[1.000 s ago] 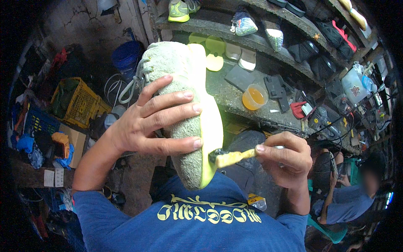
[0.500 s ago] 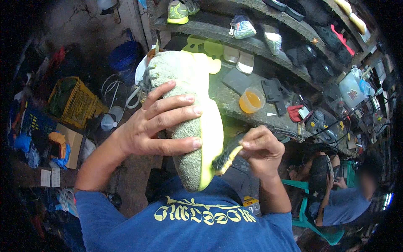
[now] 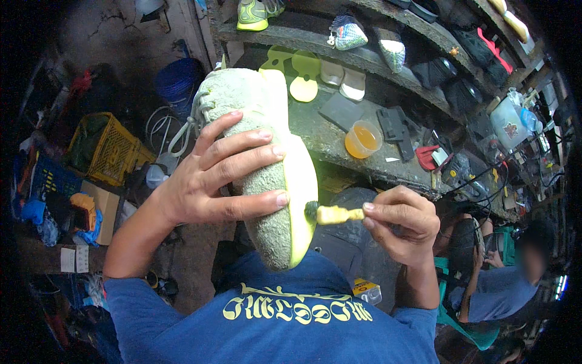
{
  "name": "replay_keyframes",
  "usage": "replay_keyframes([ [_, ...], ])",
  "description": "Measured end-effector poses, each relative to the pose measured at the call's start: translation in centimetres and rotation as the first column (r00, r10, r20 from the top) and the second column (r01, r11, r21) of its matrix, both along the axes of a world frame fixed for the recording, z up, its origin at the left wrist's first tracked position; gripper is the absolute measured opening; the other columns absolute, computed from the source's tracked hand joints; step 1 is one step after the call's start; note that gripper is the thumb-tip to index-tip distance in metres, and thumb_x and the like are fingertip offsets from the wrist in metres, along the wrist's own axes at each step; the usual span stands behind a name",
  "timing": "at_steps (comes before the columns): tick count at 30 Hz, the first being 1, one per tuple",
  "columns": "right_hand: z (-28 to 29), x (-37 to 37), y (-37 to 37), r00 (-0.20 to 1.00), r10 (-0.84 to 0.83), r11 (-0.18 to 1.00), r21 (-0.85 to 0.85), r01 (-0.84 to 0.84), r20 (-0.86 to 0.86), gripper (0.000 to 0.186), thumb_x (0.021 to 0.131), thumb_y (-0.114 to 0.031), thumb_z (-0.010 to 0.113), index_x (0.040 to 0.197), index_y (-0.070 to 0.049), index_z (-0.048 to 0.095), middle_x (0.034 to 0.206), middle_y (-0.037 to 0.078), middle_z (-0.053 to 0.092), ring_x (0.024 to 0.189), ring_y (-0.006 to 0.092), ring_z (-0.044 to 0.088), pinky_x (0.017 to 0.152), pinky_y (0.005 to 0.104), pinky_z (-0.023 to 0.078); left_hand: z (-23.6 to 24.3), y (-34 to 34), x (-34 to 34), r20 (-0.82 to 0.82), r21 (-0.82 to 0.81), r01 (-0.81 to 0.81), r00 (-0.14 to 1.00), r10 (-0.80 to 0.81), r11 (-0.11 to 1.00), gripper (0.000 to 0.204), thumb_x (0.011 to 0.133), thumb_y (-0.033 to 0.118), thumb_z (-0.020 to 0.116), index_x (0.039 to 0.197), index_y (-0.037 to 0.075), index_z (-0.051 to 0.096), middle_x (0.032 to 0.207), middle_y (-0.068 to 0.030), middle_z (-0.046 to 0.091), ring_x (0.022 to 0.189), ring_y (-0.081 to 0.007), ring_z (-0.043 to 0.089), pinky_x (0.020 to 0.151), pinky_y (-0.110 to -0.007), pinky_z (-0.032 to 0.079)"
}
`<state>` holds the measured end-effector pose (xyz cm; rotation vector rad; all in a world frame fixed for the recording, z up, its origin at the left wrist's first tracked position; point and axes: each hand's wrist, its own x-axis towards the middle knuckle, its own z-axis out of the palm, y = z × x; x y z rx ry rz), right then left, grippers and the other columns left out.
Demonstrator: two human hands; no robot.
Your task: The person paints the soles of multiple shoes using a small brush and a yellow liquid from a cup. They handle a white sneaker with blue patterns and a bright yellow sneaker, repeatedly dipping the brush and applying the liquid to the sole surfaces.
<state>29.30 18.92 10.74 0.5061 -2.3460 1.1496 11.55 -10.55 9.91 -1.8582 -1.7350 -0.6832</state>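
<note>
My left hand [image 3: 212, 176] is wrapped over the side of a fuzzy grey-green shoe [image 3: 265, 236], its fingers pointing at the sole edge. The shoe stands on end, its laces to the left and its pale yellow-green sole [image 3: 302, 176] facing right, washed out by bright light. Between thumb and fingertips, my right hand [image 3: 405, 223] pinches the end of a small brush [image 3: 338, 215] with a lumpy yellow handle. Its dark bristle end touches the sole, low on its right side.
A clear cup of amber liquid [image 3: 364, 139] stands on the workbench [image 3: 330, 142], near dark flat pieces [image 3: 341, 111] and yellow-green cut-outs [image 3: 303, 89]. Shelves behind hold shoes. At left are a yellow crate [image 3: 108, 148] and a blue bucket [image 3: 176, 82]. Another person [image 3: 503, 285] sits at right.
The brush has swung from a slant to nearly level, and its bristles have moved higher along the sole. My right hand has shifted right. The shoe has moved slightly left.
</note>
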Motion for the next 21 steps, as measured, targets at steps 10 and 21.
replay_keyframes([
  [10, 0.4, -0.3, 0.6, 0.995, -0.062, 0.994, 0.088, 0.069, -0.081, 0.030, 0.073, 0.005, 0.083, 0.101, -0.006, 0.079, 0.083, 0.010, 0.071, 0.070, 0.0194, 0.070, 0.060, 0.0288, 0.055, 0.1, 0.5, -0.1, -0.039, -0.012, -0.010, 0.999, 0.010, 1.000, 0.042, 0.088, 0.021, 0.070, 0.126, 0.036, 0.065, 0.140, -0.0051, 0.059, 0.131, -0.0256, 0.055, 0.121, -0.054, 0.032],
  [21, 0.3, 0.1, 0.6, 0.992, -0.068, 0.993, 0.089, 0.078, -0.107, 0.031, 0.073, 0.004, 0.084, 0.101, -0.008, 0.079, 0.083, 0.007, 0.070, 0.067, 0.0180, 0.069, 0.058, 0.0289, 0.053, 0.2, 1.0, -0.2, -0.027, -0.014, -0.061, 0.998, 0.060, 0.998, 0.040, 0.087, 0.025, 0.071, 0.126, 0.034, 0.066, 0.138, -0.0063, 0.061, 0.129, -0.0260, 0.057, 0.119, -0.053, 0.034],
])
